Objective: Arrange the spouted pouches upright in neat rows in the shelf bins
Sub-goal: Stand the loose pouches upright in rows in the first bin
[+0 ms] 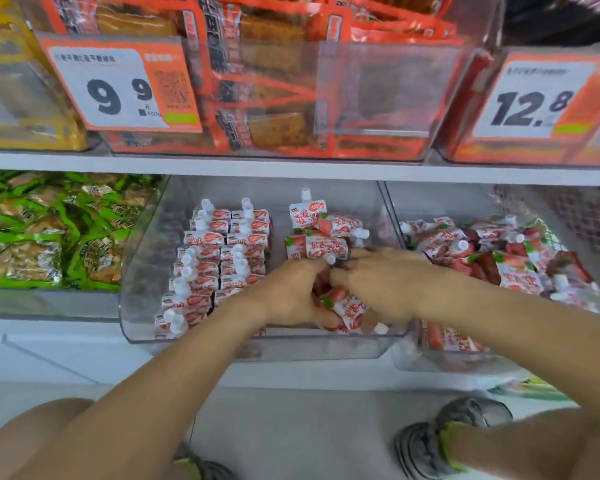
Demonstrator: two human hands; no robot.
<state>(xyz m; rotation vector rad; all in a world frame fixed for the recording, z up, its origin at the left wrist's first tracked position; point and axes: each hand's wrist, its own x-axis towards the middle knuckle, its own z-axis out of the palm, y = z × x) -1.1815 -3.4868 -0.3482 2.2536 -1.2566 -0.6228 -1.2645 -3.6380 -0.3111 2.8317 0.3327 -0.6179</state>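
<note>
Spouted pouches are being gripped low at the front right of the clear middle bin, the left hand and right hand both curled around them, beside two upright rows already standing at left.

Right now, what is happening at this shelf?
A person is tidying spouted pouches in the middle clear bin. Both hands, left hand and right hand, grip a loose pouch at the bin's front right. Two neat upright rows already fill its left side. The neighbouring right bin holds a jumbled heap.
</note>
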